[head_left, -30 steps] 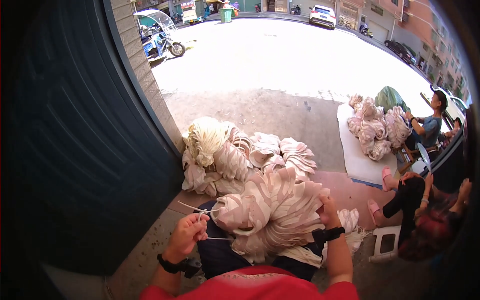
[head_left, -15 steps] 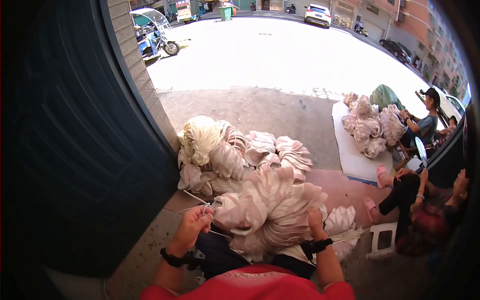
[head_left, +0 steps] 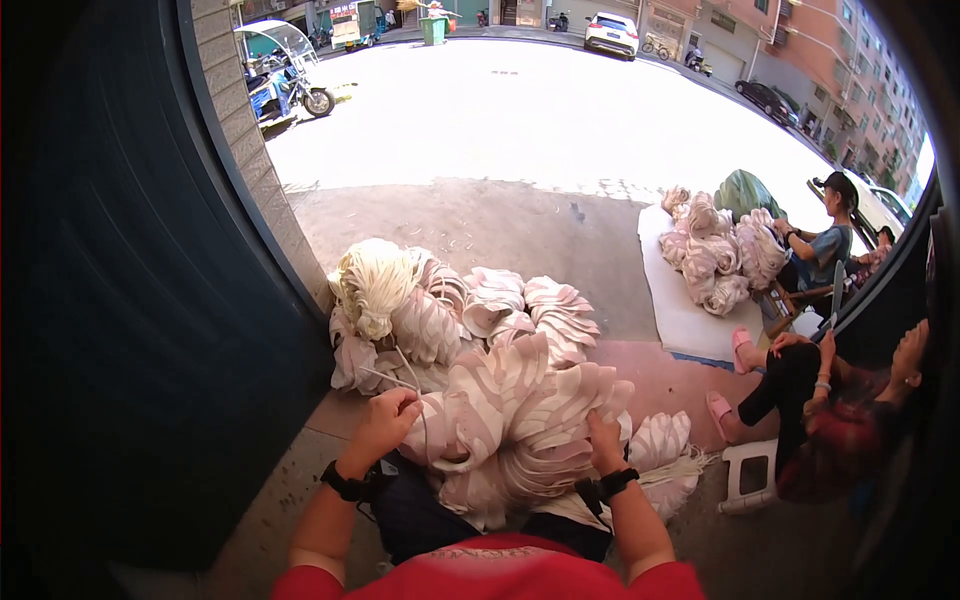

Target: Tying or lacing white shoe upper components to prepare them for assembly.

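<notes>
White stool (head_left: 733, 482), the point of reference. Just to its right: a seated person (head_left: 785, 385) in dark trousers, with pink sandals (head_left: 718, 405) beyond the stool. Beyond and right: a thin grey object (head_left: 838, 285), seen nearly edge-on, possibly a hand fan. Farther beyond it: a white sheet (head_left: 662, 285), a green bag (head_left: 745, 192) and a second person (head_left: 828, 245) in a dark cap. Well beyond and left: a white car (head_left: 612, 36), a green bin (head_left: 434, 31) and a blue tricycle (head_left: 272, 92). Far left: a dark door (head_left: 150, 300).
</notes>
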`<state>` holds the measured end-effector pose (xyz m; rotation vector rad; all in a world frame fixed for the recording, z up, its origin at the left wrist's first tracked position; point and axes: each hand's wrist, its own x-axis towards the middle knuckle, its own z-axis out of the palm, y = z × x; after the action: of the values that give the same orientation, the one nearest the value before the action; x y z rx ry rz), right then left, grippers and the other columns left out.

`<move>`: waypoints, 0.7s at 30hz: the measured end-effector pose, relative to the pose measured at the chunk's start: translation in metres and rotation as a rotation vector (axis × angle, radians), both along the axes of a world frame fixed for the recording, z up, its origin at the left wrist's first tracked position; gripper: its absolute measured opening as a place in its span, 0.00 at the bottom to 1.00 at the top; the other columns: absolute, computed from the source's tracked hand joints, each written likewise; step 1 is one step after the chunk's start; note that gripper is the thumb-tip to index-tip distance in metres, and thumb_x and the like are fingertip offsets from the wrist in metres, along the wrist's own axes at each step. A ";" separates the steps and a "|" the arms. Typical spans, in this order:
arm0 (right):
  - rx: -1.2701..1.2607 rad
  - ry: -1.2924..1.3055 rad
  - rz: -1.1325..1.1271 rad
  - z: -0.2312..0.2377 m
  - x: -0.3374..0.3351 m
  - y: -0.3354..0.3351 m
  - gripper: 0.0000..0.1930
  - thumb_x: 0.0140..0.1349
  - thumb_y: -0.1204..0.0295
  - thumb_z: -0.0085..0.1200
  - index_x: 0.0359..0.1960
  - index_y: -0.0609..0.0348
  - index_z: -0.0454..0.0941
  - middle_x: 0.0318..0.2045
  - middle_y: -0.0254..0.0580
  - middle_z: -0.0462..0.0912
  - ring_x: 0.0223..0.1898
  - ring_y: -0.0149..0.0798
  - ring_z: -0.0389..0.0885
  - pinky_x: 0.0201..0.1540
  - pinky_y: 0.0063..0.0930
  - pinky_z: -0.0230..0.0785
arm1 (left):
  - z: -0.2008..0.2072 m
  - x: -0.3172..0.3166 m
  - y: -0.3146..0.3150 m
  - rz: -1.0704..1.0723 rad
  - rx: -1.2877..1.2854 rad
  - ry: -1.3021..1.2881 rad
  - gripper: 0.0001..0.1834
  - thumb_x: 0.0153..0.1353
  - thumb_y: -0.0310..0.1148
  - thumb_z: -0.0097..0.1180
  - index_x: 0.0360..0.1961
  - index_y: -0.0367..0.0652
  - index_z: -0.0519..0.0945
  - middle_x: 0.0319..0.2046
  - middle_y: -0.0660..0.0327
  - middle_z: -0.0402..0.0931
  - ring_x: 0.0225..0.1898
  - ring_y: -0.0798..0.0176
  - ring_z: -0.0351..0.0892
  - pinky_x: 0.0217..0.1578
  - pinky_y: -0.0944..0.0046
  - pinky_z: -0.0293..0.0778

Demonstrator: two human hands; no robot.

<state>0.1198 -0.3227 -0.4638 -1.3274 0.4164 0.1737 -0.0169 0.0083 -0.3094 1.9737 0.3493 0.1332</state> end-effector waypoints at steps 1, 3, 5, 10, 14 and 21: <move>-0.008 0.029 -0.007 0.019 -0.005 0.009 0.16 0.52 0.69 0.52 0.39 0.68 0.71 0.31 0.40 0.76 0.29 0.35 0.74 0.30 0.28 0.67 | -0.001 0.004 -0.001 0.019 0.193 -0.077 0.11 0.52 0.31 0.50 0.33 0.35 0.74 0.24 0.58 0.75 0.25 0.64 0.74 0.27 0.66 0.70; -0.192 -0.017 0.041 0.023 -0.010 0.009 0.15 0.53 0.68 0.52 0.35 0.72 0.72 0.29 0.43 0.77 0.29 0.36 0.75 0.30 0.30 0.66 | 0.003 0.009 -0.012 0.035 0.326 -0.127 0.13 0.50 0.31 0.51 0.35 0.34 0.75 0.28 0.51 0.75 0.30 0.52 0.75 0.33 0.60 0.70; -0.501 -0.247 0.059 0.046 -0.022 0.020 0.17 0.54 0.65 0.51 0.26 0.75 0.73 0.22 0.48 0.78 0.24 0.38 0.75 0.28 0.33 0.64 | 0.002 0.018 -0.026 -0.020 0.359 -0.181 0.14 0.50 0.32 0.52 0.35 0.34 0.74 0.29 0.50 0.75 0.33 0.51 0.74 0.36 0.60 0.69; -0.516 -0.493 0.356 0.071 -0.062 0.059 0.14 0.56 0.66 0.49 0.27 0.69 0.75 0.20 0.51 0.77 0.23 0.43 0.77 0.27 0.34 0.65 | -0.023 0.041 -0.079 -0.266 0.376 -0.238 0.23 0.52 0.37 0.54 0.46 0.33 0.68 0.41 0.46 0.69 0.47 0.49 0.67 0.48 0.57 0.62; -0.455 -0.549 0.329 0.099 -0.078 0.068 0.12 0.56 0.66 0.48 0.29 0.66 0.76 0.21 0.51 0.78 0.27 0.47 0.79 0.27 0.35 0.66 | -0.061 0.054 -0.108 -0.369 0.333 -0.299 0.30 0.52 0.40 0.53 0.51 0.33 0.61 0.48 0.43 0.63 0.52 0.44 0.60 0.52 0.55 0.56; -0.492 -0.543 0.342 0.102 -0.084 0.049 0.13 0.56 0.66 0.49 0.33 0.66 0.76 0.26 0.50 0.79 0.31 0.47 0.79 0.31 0.34 0.67 | -0.069 0.062 -0.127 -0.390 0.417 -0.259 0.29 0.50 0.44 0.54 0.49 0.35 0.65 0.48 0.45 0.64 0.51 0.46 0.62 0.51 0.55 0.58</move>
<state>0.0362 -0.2732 -0.3623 -1.8527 -0.2517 -0.0156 0.0449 -0.1182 -0.3785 2.3603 -0.2544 0.2206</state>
